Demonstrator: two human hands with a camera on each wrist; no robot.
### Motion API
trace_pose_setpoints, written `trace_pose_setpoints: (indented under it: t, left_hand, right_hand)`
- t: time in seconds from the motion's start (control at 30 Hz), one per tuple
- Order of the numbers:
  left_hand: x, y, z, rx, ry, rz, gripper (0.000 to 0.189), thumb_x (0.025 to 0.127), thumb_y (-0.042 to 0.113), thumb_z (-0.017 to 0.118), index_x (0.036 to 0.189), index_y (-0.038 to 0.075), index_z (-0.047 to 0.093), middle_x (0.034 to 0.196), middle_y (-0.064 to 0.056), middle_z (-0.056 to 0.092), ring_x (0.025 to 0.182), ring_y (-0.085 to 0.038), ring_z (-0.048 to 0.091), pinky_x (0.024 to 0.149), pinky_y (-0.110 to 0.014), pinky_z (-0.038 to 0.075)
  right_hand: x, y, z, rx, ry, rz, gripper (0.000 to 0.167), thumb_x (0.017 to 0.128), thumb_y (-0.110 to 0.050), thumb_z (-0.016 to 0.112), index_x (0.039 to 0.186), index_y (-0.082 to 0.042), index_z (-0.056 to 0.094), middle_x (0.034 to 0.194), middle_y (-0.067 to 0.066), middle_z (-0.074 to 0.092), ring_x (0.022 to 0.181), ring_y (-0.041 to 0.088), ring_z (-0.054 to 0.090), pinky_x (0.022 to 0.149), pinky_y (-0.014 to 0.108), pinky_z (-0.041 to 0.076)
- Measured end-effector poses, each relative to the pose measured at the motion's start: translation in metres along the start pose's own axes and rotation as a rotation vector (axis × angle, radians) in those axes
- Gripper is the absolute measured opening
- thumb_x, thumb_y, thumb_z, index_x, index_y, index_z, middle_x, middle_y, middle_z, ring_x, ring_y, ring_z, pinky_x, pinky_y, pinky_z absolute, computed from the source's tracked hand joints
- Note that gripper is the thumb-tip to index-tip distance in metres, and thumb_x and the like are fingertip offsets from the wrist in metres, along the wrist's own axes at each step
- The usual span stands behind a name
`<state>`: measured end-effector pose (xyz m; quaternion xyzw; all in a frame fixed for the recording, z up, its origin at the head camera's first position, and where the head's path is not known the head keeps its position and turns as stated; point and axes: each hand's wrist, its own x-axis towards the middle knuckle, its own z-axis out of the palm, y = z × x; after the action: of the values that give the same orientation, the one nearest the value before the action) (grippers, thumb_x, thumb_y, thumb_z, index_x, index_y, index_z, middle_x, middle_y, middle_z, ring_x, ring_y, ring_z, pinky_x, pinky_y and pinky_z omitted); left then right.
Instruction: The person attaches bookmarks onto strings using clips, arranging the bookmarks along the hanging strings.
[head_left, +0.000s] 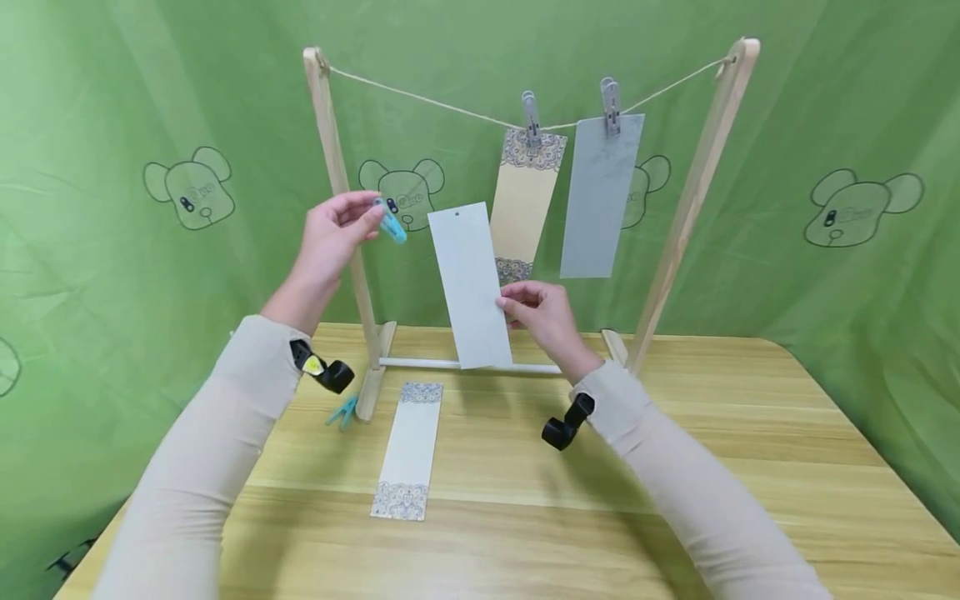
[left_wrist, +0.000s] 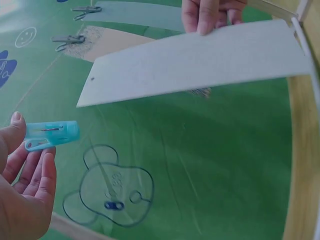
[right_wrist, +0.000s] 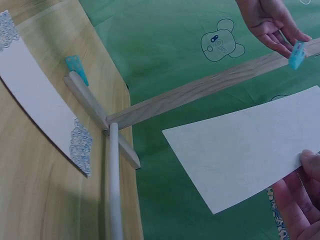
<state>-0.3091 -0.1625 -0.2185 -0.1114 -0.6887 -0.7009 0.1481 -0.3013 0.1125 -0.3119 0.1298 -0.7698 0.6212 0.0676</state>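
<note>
My left hand [head_left: 332, 237] pinches a light-blue clothespin [head_left: 392, 223] by one end, near the left post. In the left wrist view the clothespin [left_wrist: 52, 132] points toward a plain pale card. My right hand [head_left: 546, 315] pinches that card [head_left: 471, 287] by its right edge, thumb in front. The card hangs a little tilted, with a small hole near its top, below the string [head_left: 420, 98]. Behind it, a patterned cream bookmark [head_left: 528, 196] and a grey-blue card [head_left: 602, 200] hang from the string, each held by a grey clothespin [head_left: 531, 117].
A wooden frame with a left post [head_left: 330, 133], a right post [head_left: 697, 192] and a white lower bar [head_left: 420, 362] stands on the wooden table [head_left: 750, 467]. Another patterned bookmark [head_left: 411, 450] and a second blue clothespin [head_left: 344, 412] lie there. Green cloth [head_left: 480, 33] surrounds everything.
</note>
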Motion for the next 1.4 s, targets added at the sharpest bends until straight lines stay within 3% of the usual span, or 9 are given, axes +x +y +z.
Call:
trace_pose_setpoints:
  t: [0.27, 0.5, 0.67, 1.03, 1.2, 1.4]
  left_hand:
    - [0.022, 0.025, 0.020, -0.039, -0.020, 0.037, 0.029, 0.085, 0.005, 0.068, 0.113, -0.002, 0.061, 0.088, -0.001, 0.063, 0.078, -0.010, 0.059, 0.069, -0.015, 0.052]
    - [0.035, 0.051, 0.033, -0.025, -0.039, 0.030, 0.025, 0.084, 0.006, 0.069, 0.109, 0.004, 0.064, 0.092, -0.001, 0.064, 0.082, -0.010, 0.059, 0.079, -0.022, 0.052]
    - [0.044, 0.068, 0.039, -0.011, -0.015, 0.013, 0.029, 0.084, 0.007, 0.069, 0.112, 0.002, 0.063, 0.092, 0.000, 0.064, 0.084, -0.009, 0.058, 0.083, -0.024, 0.052]
    - [0.059, 0.100, 0.050, 0.045, 0.043, 0.003, 0.022, 0.084, 0.010, 0.070, 0.106, 0.006, 0.067, 0.091, 0.001, 0.065, 0.081, -0.008, 0.057, 0.071, -0.018, 0.051]
    - [0.065, 0.112, 0.056, 0.075, 0.062, 0.006, 0.021, 0.083, 0.012, 0.071, 0.104, 0.009, 0.068, 0.096, 0.001, 0.066, 0.083, -0.008, 0.058, 0.073, -0.018, 0.051]
    - [0.070, 0.123, 0.063, 0.045, 0.081, 0.010, 0.018, 0.083, 0.011, 0.072, 0.100, 0.010, 0.069, 0.097, 0.001, 0.066, 0.082, -0.007, 0.057, 0.072, -0.016, 0.050]
  right_hand:
    - [0.010, -0.013, 0.005, 0.058, 0.033, -0.006, 0.024, 0.085, -0.012, 0.071, 0.105, 0.000, 0.066, 0.090, 0.005, 0.066, 0.073, 0.012, 0.061, 0.071, 0.033, 0.058]
    - [0.017, -0.023, 0.010, 0.088, 0.092, -0.053, 0.021, 0.084, -0.009, 0.071, 0.101, 0.002, 0.068, 0.084, 0.004, 0.068, 0.070, 0.011, 0.061, 0.063, 0.026, 0.057]
    - [0.024, -0.033, 0.012, 0.111, 0.137, -0.066, 0.018, 0.084, -0.008, 0.070, 0.100, 0.002, 0.069, 0.080, 0.003, 0.067, 0.069, 0.012, 0.061, 0.061, 0.023, 0.056]
    - [0.036, -0.049, 0.015, 0.135, 0.167, -0.102, 0.017, 0.085, -0.007, 0.070, 0.099, 0.001, 0.069, 0.078, 0.002, 0.066, 0.065, 0.011, 0.060, 0.058, 0.021, 0.055]
    - [0.039, -0.056, 0.015, 0.139, 0.188, -0.105, 0.017, 0.085, -0.005, 0.069, 0.100, 0.002, 0.068, 0.081, 0.003, 0.067, 0.069, 0.011, 0.062, 0.061, 0.023, 0.056]
    - [0.043, -0.061, 0.016, 0.175, 0.210, -0.084, 0.017, 0.084, -0.004, 0.070, 0.100, 0.001, 0.069, 0.083, 0.004, 0.067, 0.072, 0.012, 0.062, 0.062, 0.024, 0.057]
